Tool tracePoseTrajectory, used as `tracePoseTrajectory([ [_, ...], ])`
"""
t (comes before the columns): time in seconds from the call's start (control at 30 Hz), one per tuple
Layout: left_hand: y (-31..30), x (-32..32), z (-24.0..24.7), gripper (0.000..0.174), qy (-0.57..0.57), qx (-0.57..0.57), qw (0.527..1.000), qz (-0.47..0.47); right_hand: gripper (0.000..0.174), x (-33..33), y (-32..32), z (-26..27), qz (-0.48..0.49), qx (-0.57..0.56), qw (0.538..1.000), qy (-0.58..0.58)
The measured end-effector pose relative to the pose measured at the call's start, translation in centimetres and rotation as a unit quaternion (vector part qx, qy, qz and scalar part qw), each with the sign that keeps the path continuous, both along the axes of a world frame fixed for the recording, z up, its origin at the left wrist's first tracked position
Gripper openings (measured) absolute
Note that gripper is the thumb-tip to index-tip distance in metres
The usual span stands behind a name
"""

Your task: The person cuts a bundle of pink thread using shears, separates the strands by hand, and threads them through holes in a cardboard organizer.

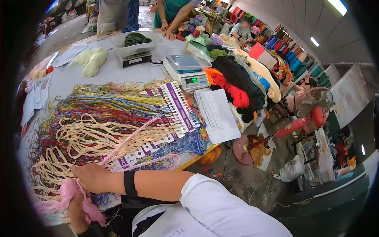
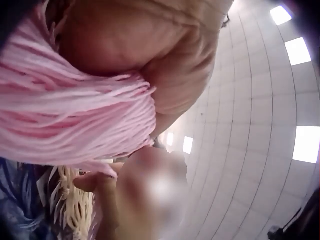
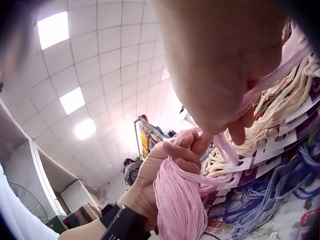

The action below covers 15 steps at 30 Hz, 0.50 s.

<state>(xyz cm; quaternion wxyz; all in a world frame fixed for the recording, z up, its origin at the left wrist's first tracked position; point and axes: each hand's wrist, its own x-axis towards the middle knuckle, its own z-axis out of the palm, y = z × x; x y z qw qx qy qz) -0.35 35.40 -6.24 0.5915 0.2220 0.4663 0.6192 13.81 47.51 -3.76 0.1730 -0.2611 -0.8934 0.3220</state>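
Pink yarn [image 1: 70,192] is gathered in your left hand [image 1: 77,209], at the near left corner of the table [image 1: 122,76], and its loose bundle hangs down from your curled fingers. Your right hand [image 1: 92,177] is close beside it, with the fingers bent and pinching some pink strands [image 1: 130,140], which extend across the cream yarn [image 1: 89,132] toward the row of white and purple punched cards [image 1: 179,104]. In the left wrist view, the fingers of your right hand are blurred, so their exact grip is perhaps a pinch, but I cannot be fully sure from there. Under the cream yarn, many threads in red, yellow and blue are spread on the table, and blue threads [image 3: 270,200] lie along the near side of the cards. Beyond the cards there is a printed sheet [image 1: 217,114], and near it stands a digital scale [image 1: 193,81] carrying a clear tray [image 1: 189,61]. Farther along the table, another tray [image 1: 132,48] holds dark green yarn [image 1: 137,38].
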Motion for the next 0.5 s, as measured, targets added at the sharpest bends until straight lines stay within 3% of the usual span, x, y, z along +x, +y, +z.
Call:
tracePoseTrajectory([
  [0.07, 0.8, 2.3, 1.9, 0.028, 0.089, -0.021, 0.996, 0.004, 0.022, 0.2, 0.2, 0.1, 0.007, -0.092, 0.993, 0.079],
  [0.13, 1.2, -0.2, -1.3, 0.019, 0.106, -0.032, 0.993, 0.039, 0.023, 0.4, 0.4, -1.3, 0.013, -0.066, 0.994, 0.09],
  [0.2, 1.4, -2.9, -2.5, 0.019, 0.111, -0.13, 0.983, 0.071, 0.025, 0.8, 0.8, -3.0, 0.02, -0.041, 0.994, 0.101],
  [0.23, 0.9, -1.7, -0.3, 0.021, 0.087, -0.095, 0.979, 0.16, 0.023, 1.1, 1.0, -3.7, 0.022, -0.026, 0.998, 0.053],
  [0.27, 0.4, -3.0, 0.2, 0.021, 0.089, -0.094, 0.979, 0.158, 0.022, 1.3, 1.0, -4.3, 0.024, -0.01, 1.0, 0.004],
  [0.4, -6.0, -19.9, -1.2, 0.035, 0.063, -0.045, 0.997, 0.03, 0.018, 1.3, 0.6, -5.3, 0.019, 0.019, 0.999, 0.044],
  [0.5, -8.5, -21.6, 3.4, 0.038, 0.179, -0.085, 0.956, 0.215, 0.022, 1.2, 0.6, -5.5, 0.016, 0.021, 0.998, 0.048],
])
